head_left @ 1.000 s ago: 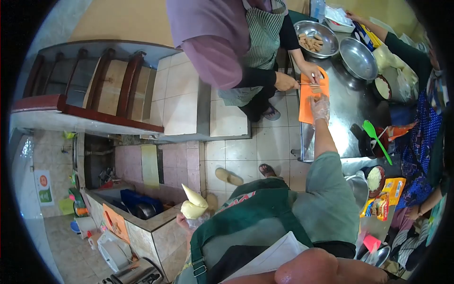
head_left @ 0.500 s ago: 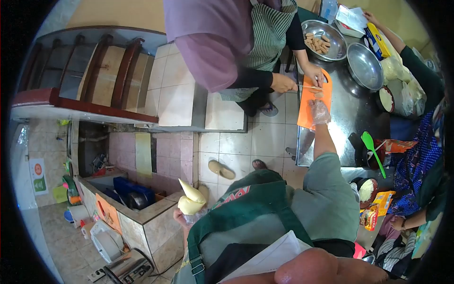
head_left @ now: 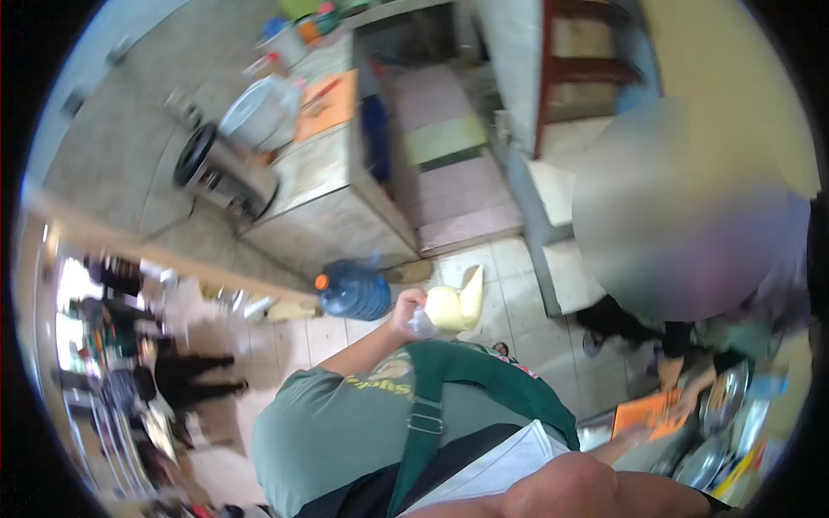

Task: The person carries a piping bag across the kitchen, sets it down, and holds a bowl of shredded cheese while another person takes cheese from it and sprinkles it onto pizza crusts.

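Observation:
My left hand [head_left: 413, 312], in a clear plastic glove, is closed around a piping bag [head_left: 449, 309] filled with something pale yellow. The bag's narrow end bends upward, and it hangs above the floor in front of my apron. On the lower right, my right hand [head_left: 637, 436] is smeared by motion at the near edge of an orange cutting board [head_left: 661, 414]; its fingers cannot be made out. Beside it, a co-worker's hands [head_left: 682, 397] are over the same board. What lies on the board is too blurred to tell.
Metal bowls [head_left: 704, 462] stand past the board. A blue water bottle [head_left: 354, 291] with an orange cap is on the floor to my left, near a tiled counter [head_left: 332, 203] holding another orange board [head_left: 328, 104] and a white tub [head_left: 263, 112]. Other people stand far left.
My view has swung left, so the cutting board and co-worker now appear lower right, and the counter upper left. The piping bag stays in my left hand.

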`<state>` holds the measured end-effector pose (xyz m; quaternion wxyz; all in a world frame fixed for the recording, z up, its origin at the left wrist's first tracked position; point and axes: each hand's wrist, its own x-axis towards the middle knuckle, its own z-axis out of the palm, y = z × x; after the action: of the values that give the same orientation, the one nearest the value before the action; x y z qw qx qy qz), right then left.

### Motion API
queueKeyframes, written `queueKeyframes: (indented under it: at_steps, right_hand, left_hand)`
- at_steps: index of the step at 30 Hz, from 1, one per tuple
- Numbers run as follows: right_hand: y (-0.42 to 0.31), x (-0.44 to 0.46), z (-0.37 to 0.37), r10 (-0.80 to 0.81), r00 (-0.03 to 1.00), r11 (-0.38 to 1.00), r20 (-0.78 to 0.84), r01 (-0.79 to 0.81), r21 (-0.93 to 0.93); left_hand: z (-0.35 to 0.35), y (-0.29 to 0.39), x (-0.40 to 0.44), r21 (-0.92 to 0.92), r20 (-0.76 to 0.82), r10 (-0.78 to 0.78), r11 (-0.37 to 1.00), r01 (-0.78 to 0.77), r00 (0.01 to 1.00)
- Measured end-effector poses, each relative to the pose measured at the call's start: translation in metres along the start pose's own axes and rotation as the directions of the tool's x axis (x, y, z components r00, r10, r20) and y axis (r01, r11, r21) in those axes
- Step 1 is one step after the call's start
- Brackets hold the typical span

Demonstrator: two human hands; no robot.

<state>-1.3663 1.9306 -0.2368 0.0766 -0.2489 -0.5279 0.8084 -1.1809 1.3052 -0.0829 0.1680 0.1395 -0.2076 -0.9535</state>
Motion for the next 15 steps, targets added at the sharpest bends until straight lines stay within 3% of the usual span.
queueKeyframes:
  at_steps: [2, 6, 10, 12, 13, 15]
  right_hand:
    - [-0.002, 0.033, 0.065, 0.169, 0.98, 0.985, 0.101, -0.166, -0.042]
    - [0.022, 0.014, 0.185, 0.489, 0.859, 0.869, 0.155, -0.463, -0.174]
    - [0.051, -0.154, 0.323, 0.569, 0.74, 0.791, 0.358, -0.373, -0.485]
    - [0.102, -0.163, 0.379, 0.739, 0.479, 0.669, 0.474, -0.442, -0.598]
    - [0.125, -0.206, 0.398, 0.755, 0.428, 0.652, 0.496, -0.408, -0.639]
    - [0.162, -0.295, 0.437, 0.868, 0.098, 0.495, 0.487, -0.24, -0.835]
  left_hand:
    - [0.034, 0.026, -0.018, -0.195, -0.052, -0.26, 0.95, 0.246, 0.964]
    - [0.033, 0.068, -0.066, -0.278, -0.021, -0.121, 0.954, 0.111, 0.992]
    - [-0.011, 0.108, -0.162, -0.447, 0.01, 0.082, 0.892, -0.069, 0.997]
    - [-0.013, 0.119, -0.174, -0.469, -0.015, 0.188, 0.866, -0.173, 0.982]
    - [-0.034, 0.129, -0.212, -0.481, -0.059, 0.241, 0.843, -0.239, 0.969]
    - [-0.061, 0.138, -0.273, -0.496, -0.142, 0.359, 0.781, -0.38, 0.923]
